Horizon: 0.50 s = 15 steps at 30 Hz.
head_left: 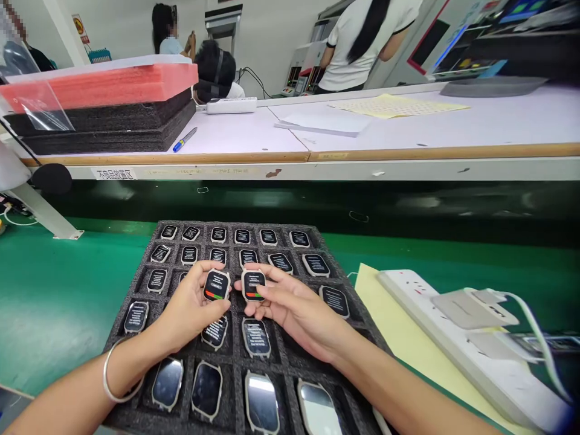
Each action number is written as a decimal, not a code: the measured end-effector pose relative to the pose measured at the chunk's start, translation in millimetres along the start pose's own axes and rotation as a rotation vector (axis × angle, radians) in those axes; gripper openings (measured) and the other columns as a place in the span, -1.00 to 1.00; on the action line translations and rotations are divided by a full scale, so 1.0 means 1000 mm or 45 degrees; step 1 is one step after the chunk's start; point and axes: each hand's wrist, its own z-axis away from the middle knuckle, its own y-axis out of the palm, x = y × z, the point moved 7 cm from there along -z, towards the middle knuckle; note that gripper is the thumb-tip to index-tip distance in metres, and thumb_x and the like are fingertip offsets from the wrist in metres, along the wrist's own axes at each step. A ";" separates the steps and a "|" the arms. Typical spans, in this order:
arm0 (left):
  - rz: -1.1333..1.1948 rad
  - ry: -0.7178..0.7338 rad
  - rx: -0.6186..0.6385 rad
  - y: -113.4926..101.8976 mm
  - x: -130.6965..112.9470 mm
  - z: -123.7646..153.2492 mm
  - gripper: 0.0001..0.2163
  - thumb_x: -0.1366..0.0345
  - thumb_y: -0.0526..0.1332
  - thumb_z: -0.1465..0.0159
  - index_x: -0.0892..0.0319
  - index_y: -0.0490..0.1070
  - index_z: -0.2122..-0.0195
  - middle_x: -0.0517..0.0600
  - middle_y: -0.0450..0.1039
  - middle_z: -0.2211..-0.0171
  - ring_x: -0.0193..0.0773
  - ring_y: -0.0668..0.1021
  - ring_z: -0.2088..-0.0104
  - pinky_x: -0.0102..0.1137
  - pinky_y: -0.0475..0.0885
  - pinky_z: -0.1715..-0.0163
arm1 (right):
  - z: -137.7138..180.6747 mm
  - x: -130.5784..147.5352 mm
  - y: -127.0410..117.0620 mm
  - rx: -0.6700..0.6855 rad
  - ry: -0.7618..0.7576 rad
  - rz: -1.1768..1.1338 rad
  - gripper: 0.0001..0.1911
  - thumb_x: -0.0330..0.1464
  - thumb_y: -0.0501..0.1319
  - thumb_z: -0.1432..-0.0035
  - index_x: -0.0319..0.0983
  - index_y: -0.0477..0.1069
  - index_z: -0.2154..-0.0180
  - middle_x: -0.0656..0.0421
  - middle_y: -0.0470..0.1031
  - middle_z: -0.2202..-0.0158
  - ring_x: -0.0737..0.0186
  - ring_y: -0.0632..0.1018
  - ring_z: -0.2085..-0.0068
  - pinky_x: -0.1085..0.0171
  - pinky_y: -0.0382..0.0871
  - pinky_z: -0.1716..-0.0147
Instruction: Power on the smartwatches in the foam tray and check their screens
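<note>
My left hand (199, 302) grips a strapless smartwatch (217, 285) by its edges. Its lit screen shows white text with a red and a green area at the bottom. Just to the right, my right hand (290, 296) holds a second smartwatch (252, 284) with a similar screen, the thumb lying over its lower part. Both watches are held above a dark foam tray (231, 359). Several more watch bodies sit in the tray's compartments; many show white text, while the front-row watches, such as one at the front left (207, 389), have dark or reflecting screens.
A white power strip (457, 344) with a charger (473, 307) plugged in lies on yellow paper (369, 284) at the right. Above the green bench (58, 284) runs a shelf (254, 142) with pink and black foam (136, 84), a pen (185, 139) and papers. Other people stand beyond.
</note>
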 end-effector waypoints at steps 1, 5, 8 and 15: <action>-0.005 0.009 -0.011 -0.001 0.000 -0.001 -0.51 0.44 0.35 0.00 0.09 0.27 0.04 -0.10 0.42 0.28 -0.38 0.44 0.38 -0.45 0.32 0.39 | 0.000 0.000 0.000 0.002 -0.008 -0.001 -0.50 -0.30 0.44 -0.02 -0.18 0.42 -0.02 0.08 0.60 0.15 0.27 0.59 0.37 0.25 0.40 0.31; 0.036 -0.007 -0.049 -0.003 0.002 -0.003 -0.50 0.43 0.33 -0.03 0.10 0.25 0.00 -0.08 0.42 0.23 -0.41 0.49 0.43 -0.43 0.40 0.39 | 0.000 0.001 0.000 -0.009 -0.008 0.004 -0.49 -0.36 0.45 0.04 -0.18 0.42 0.02 0.09 0.60 0.14 0.27 0.59 0.38 0.25 0.41 0.30; 0.092 -0.013 -0.060 -0.003 0.004 -0.002 -0.49 0.45 0.28 -0.02 0.11 0.24 -0.02 -0.07 0.41 0.20 -0.43 0.53 0.47 -0.41 0.45 0.38 | 0.001 -0.001 0.000 -0.044 0.016 0.031 -0.46 -0.33 0.48 0.08 -0.17 0.42 0.02 0.12 0.59 0.21 0.25 0.57 0.37 0.27 0.41 0.35; 0.168 -0.054 -0.029 0.000 0.010 -0.006 -0.44 0.48 0.26 -0.02 0.17 0.22 -0.09 -0.06 0.39 0.24 -0.42 0.55 0.52 -0.41 0.49 0.44 | 0.001 -0.008 -0.012 -0.176 0.067 0.171 -0.28 -0.16 0.55 0.17 -0.13 0.42 -0.04 0.09 0.57 0.28 0.15 0.56 0.39 0.22 0.48 0.41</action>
